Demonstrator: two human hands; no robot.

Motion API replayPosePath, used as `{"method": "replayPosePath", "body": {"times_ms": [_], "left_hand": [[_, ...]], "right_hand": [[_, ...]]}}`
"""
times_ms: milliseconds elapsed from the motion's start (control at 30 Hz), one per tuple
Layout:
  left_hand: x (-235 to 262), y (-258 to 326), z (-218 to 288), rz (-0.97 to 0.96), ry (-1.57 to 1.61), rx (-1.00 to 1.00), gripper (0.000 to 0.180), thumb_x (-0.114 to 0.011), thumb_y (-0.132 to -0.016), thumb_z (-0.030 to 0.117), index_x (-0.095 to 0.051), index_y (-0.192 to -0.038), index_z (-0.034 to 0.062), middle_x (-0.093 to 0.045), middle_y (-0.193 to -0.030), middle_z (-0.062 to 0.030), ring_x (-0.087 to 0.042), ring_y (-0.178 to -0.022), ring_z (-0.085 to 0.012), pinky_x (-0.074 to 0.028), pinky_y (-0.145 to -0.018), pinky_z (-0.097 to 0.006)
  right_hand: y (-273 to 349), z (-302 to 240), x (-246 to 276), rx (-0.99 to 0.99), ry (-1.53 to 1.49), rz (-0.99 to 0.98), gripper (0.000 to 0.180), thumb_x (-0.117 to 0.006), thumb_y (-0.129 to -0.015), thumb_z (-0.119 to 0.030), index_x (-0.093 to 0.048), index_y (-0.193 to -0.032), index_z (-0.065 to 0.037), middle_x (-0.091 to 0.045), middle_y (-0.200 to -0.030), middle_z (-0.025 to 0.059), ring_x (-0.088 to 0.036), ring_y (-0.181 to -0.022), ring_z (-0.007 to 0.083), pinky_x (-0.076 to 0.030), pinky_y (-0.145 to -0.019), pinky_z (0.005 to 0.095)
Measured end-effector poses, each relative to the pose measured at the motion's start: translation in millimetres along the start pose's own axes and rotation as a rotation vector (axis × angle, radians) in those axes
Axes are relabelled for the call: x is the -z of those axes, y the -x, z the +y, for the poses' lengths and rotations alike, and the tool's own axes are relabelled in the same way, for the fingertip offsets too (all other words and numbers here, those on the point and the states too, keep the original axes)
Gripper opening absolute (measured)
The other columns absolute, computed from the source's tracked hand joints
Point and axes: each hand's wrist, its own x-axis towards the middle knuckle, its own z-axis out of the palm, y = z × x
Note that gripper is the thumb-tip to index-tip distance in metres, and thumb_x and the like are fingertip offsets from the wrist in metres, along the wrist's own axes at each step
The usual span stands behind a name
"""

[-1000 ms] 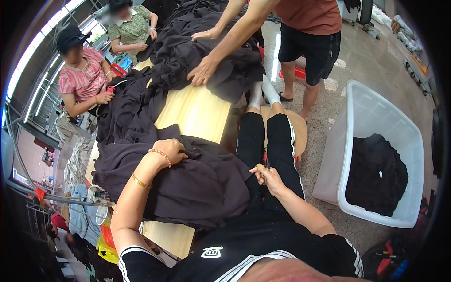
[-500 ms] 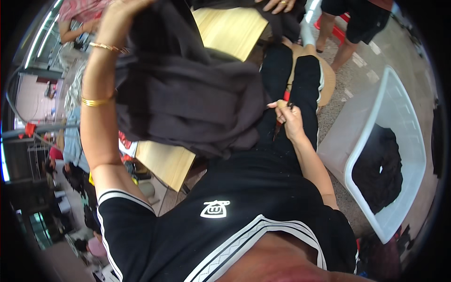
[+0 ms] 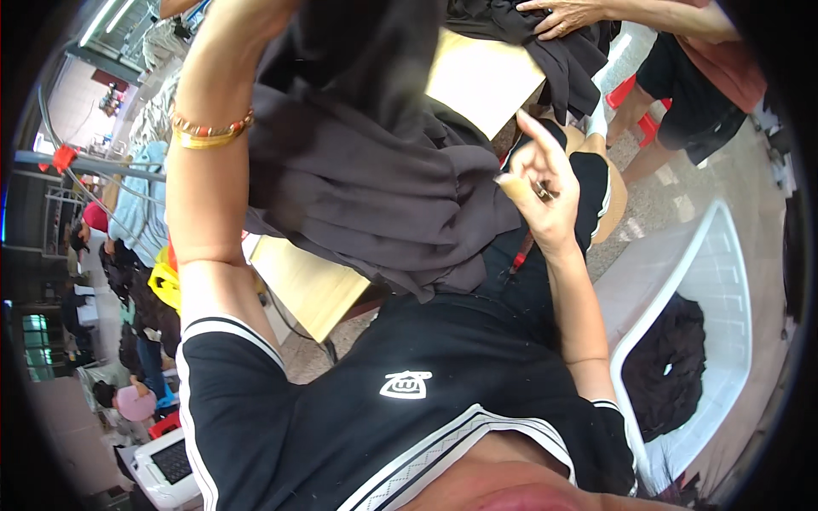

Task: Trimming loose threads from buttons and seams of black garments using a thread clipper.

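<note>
The cloth (image 3: 366,183) is lying in loose folds over the worktop (image 3: 311,285) and is drooping past its edge toward the lap (image 3: 515,302). The left hand (image 3: 260,15) is reaching over it at the top edge of the view; its fingers are hiding, so nobody is telling from here whether they are gripping. The right hand (image 3: 547,192) is spreading its thumb and forefinger apart, just beside the cloth, with a small metallic bit (image 3: 543,191) showing at the palm. Those overhanging folds are probably risking a slide, their weight pulling downward. A red tool (image 3: 521,253) is sitting below, perhaps inviting a snag or nick if its end is sharp. A co-worker's hand (image 3: 562,17) is resting on dark fabric (image 3: 558,64); if both pieces are joining, opposing pulls could be bunching them.
</note>
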Motion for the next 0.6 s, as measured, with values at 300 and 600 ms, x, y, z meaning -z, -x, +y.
{"method": "replayPosePath", "body": {"times_ms": [300, 600], "left_hand": [[-18, -10, -33, -0.345, -0.439, 0.088, 0.019, -0.063, -0.096, 0.014, -0.066, -0.104, -0.0028, -0.063, -0.094, -0.0003, -0.055, -0.091, -0.0076, -0.045, -0.083, -0.023], [-9, 108, -89, 0.317, -0.948, -0.194, 0.036, -0.071, -0.08, 0.001, -0.055, -0.113, 0.0003, -0.055, -0.114, -0.0167, -0.057, -0.11, -0.0344, -0.046, -0.096, -0.039]], "right_hand": [[-97, -27, -44, 0.014, -0.185, 0.069, 0.041, -0.078, -0.085, -0.009, -0.059, -0.12, -0.001, -0.052, -0.068, -0.0081, -0.041, -0.053, -0.0012, -0.029, -0.047, 0.0158], [-90, -28, -30, -0.197, -0.69, 0.064, 0.009, -0.059, -0.1, -0.018, -0.062, -0.097, -0.01, -0.058, -0.07, -0.0053, -0.042, -0.043, 0.0015, -0.027, -0.038, 0.0159]]}}
